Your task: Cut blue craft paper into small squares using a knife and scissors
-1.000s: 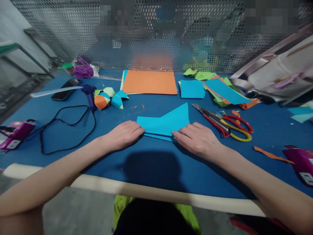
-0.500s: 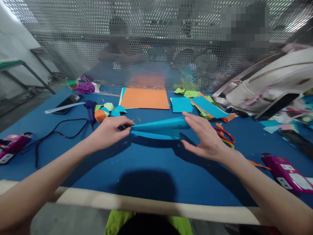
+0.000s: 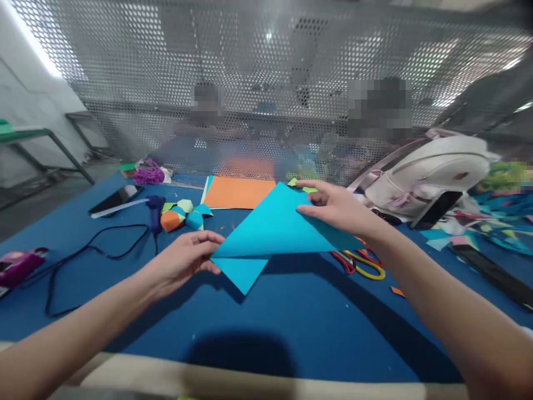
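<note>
A partly folded blue paper (image 3: 278, 228) is held above the dark blue tabletop, with a wide triangular face and a smaller pointed flap hanging below at its left. My left hand (image 3: 187, 258) pinches its left corner. My right hand (image 3: 333, 208) grips the upper right edge between thumb and fingers. The paper's far right corner reaches out beneath my right wrist. Red and yellow scissor handles (image 3: 366, 269) lie just beyond the paper's right end.
Behind the paper lies a stack of orange sheets (image 3: 239, 193). Folded paper pieces (image 3: 172, 218), a glue gun (image 3: 155, 214) with its cord and a phone (image 3: 119, 200) are at left. A pale backpack (image 3: 428, 172) stands at right, before a perforated metal panel (image 3: 258, 72).
The blue paper has turned from a narrow rolled shape to a broad triangle facing the camera. My right hand has closed on its upper edge. The view has tilted upward.
</note>
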Tool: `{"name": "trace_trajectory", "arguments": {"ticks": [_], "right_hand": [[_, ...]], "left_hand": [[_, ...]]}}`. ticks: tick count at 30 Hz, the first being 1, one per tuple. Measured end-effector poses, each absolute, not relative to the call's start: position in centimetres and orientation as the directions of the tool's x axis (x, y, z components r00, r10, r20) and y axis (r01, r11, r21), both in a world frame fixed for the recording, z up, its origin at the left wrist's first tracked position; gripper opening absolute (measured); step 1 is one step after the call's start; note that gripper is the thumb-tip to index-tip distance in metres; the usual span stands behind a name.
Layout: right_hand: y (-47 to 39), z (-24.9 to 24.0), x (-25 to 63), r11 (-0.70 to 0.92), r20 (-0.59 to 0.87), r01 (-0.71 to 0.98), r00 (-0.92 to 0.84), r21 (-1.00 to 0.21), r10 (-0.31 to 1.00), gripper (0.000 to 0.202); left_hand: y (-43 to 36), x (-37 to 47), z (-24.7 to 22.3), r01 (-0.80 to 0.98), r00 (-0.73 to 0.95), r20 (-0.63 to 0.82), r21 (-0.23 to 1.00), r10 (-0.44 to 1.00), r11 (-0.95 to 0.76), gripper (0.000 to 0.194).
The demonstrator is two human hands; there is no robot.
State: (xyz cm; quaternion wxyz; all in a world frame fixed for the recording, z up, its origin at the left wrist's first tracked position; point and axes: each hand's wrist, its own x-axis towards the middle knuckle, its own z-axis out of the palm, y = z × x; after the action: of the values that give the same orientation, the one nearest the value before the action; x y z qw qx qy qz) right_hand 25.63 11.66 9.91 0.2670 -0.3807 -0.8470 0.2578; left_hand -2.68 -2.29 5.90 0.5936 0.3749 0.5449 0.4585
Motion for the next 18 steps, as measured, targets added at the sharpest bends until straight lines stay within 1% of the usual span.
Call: {"name": "trace_trajectory", "arguments": {"ticks": [3, 6, 9, 12, 15, 16, 18], "right_hand": [[13.3, 7.7, 24.8, 0.561, 0.128, 0.593, -0.613, -0.577, 0.78, 0.051], [14.4, 4.0, 24.2, 0.529, 0.073, 0.608, -0.613, -0.592, 0.786, 0.049], [14.7, 0.7, 24.2, 0.487, 0.057, 0.601, -0.591, -0.634, 0.805, 0.05], [14.8, -1.0, 24.9, 0.44, 0.08, 0.565, -0.549, -0.698, 0.832, 0.051], [14.8, -0.9, 25.9, 0.408, 0.126, 0.491, -0.51, -0.77, 0.851, 0.052], [14.7, -0.6, 26.1, 0.404, 0.142, 0.467, -0.5, -0.786, 0.854, 0.052], [14.5, 0.2, 26.6, 0.39, 0.177, 0.415, -0.463, -0.822, 0.868, 0.049]], "left_hand": [[-2.8, -2.5, 3.8, -0.105, 0.002, -0.362, 0.927, 0.932, 0.36, 0.019], [-3.0, -2.7, 2.0, -0.003, 0.007, -0.401, 0.916, 0.916, 0.401, 0.023], [-2.9, -2.8, 0.9, 0.148, 0.061, -0.42, 0.901, 0.905, 0.408, 0.03], [-2.6, -2.7, 0.5, 0.283, 0.084, -0.371, 0.899, 0.925, 0.335, 0.044], [-2.3, -2.5, 0.1, 0.379, 0.112, -0.349, 0.881, 0.93, 0.285, 0.065], [-2.2, -2.4, 0.0, 0.412, 0.117, -0.326, 0.875, 0.938, 0.253, 0.069], [-2.0, -2.3, -0.2, 0.501, 0.124, -0.222, 0.855, 0.967, 0.132, 0.069]]}}
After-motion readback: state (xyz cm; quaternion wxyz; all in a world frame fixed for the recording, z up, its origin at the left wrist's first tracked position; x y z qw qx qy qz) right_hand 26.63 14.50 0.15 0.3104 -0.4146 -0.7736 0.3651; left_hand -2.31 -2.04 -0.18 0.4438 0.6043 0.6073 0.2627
